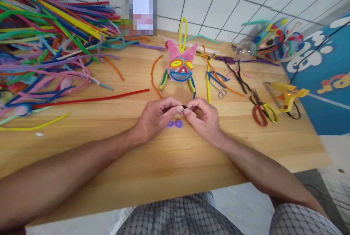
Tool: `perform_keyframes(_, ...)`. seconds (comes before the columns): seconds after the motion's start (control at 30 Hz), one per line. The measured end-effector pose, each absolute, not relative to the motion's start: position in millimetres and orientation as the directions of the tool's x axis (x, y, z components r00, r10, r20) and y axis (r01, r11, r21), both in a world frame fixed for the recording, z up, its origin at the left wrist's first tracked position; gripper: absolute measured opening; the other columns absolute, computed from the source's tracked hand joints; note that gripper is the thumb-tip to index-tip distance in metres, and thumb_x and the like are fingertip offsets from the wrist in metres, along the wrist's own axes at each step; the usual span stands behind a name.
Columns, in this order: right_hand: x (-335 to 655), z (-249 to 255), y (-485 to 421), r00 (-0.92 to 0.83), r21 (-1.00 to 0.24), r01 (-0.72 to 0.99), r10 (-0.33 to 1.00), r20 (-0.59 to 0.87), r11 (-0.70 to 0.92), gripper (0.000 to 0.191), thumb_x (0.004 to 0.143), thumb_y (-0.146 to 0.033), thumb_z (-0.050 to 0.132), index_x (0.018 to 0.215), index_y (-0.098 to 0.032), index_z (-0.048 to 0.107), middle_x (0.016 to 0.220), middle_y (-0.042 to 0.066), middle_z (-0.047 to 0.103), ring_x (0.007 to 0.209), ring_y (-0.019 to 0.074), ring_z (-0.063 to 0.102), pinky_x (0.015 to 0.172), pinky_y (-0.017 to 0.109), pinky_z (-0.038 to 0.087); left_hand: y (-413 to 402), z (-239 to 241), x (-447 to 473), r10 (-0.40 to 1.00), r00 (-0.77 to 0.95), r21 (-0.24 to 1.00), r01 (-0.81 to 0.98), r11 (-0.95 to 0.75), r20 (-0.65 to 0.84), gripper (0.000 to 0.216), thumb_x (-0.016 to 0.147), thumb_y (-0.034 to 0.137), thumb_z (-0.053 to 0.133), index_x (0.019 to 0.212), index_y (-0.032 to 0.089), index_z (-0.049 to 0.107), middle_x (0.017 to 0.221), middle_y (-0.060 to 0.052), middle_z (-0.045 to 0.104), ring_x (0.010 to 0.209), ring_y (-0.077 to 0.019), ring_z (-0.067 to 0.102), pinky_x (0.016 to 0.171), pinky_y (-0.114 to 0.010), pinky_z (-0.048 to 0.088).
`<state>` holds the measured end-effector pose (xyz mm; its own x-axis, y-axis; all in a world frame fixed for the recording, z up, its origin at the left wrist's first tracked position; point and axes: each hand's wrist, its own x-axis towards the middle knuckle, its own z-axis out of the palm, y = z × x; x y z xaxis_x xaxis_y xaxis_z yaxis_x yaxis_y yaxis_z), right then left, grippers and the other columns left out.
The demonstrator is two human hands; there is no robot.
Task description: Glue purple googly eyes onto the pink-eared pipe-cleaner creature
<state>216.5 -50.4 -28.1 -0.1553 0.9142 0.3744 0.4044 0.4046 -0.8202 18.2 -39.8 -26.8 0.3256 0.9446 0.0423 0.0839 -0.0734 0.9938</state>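
Note:
My left hand [161, 114] and my right hand [203, 118] meet over the middle of the table, thumbs and forefingers pinched on a small black coil [184, 107]. It looks like wound pipe cleaner, mostly covered by the fingertips. Just below the fingers lie two flat purple spirals [178, 123], the left one partly behind my left hand. Beyond my hands sits a clear ball figure [180, 69] with pink ears, yellow eyes rimmed in orange, a blue mouth, yellow and green limbs, and a yellow loop on top.
A big heap of coloured pipe cleaners [54, 41] fills the left side. To the right lie red-and-yellow-handled scissors [262, 112], small metal scissors [222, 92] and a yellow glue gun [287, 94] with its cord. A clear ball [245, 50] and a decorated figure [276, 41] stand behind, near the tiled wall.

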Motion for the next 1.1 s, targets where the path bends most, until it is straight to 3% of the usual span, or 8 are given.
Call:
perform_keyframes(0.5, 215.7, -25.6, -51.0, -0.139, -0.786, 0.436, 0.895, 0.423, 0.439, 0.014, 0.089, -0.02, 0.068, 0.077, -0.026, 0.062, 0.072, -0.002, 0.068, 0.067, 0.0149, 0.062, 0.065, 0.031, 0.053, -42.1, -28.0, 19.0, 0.938, 0.344, 0.996, 0.064, -0.064, 0.038, 0.023, 0.096, 0.038, 0.073, 0.097, 0.016, 0.081, 0.076, -0.002, 0.078, 0.058, -0.0111, 0.064, 0.055, -0.02, 0.05)
perform_keyframes(0.77, 216.8, -26.4, -51.1, -0.142, -0.799, 0.434, 0.907, 0.397, 0.417, 0.013, 0.089, -0.022, 0.068, 0.078, -0.026, 0.063, 0.073, -0.002, 0.069, 0.067, 0.0154, 0.062, 0.066, 0.031, 0.054, -42.1, -27.5, 19.7, 0.938, 0.345, 0.997, 0.065, -0.049, 0.024, 0.029, 0.094, 0.045, 0.078, 0.098, 0.017, 0.081, 0.085, -0.005, 0.083, 0.064, -0.0133, 0.069, 0.057, -0.022, 0.054)
perform_keyframes(1.1, 217.5, -30.5, -52.7, -0.162, -0.84, 0.366, 0.916, 0.367, 0.401, 0.011, 0.093, -0.026, 0.069, 0.084, -0.025, 0.064, 0.077, -0.002, 0.069, 0.069, 0.0146, 0.062, 0.067, 0.03, 0.053, -42.0, -24.6, 19.1, 0.938, 0.346, 0.998, 0.057, -0.028, 0.007, 0.027, 0.093, 0.043, 0.077, 0.096, 0.016, 0.079, 0.079, -0.004, 0.08, 0.061, -0.0129, 0.068, 0.056, -0.021, 0.053)
